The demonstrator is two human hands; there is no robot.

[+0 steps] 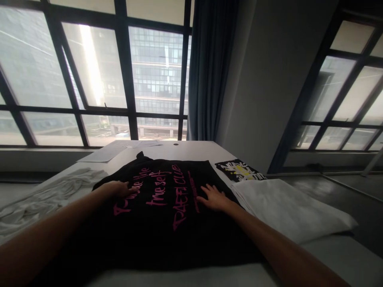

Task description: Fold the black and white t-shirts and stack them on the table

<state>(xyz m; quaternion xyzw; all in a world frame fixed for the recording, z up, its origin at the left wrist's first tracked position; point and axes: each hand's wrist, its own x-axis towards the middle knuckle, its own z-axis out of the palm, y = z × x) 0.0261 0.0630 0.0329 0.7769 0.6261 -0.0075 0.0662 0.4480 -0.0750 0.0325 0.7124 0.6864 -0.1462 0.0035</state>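
Observation:
A black T-shirt (161, 223) with pink handwritten lettering lies spread flat on a white table (185, 150). My left hand (119, 188) rests palm down on the shirt's left part, fingers stretched toward the lettering. On the shirt's right part, beside the pink print, my right hand (214, 197) lies flat with its fingers spread. Neither hand holds anything.
A folded white garment (287, 211) lies to the right of the shirt, and a black garment with a white and yellow print (239, 170) lies behind it. Crumpled white cloth (44, 197) sits at the left. Papers (104, 153) lie near the windows; a grey curtain (209, 67) hangs behind.

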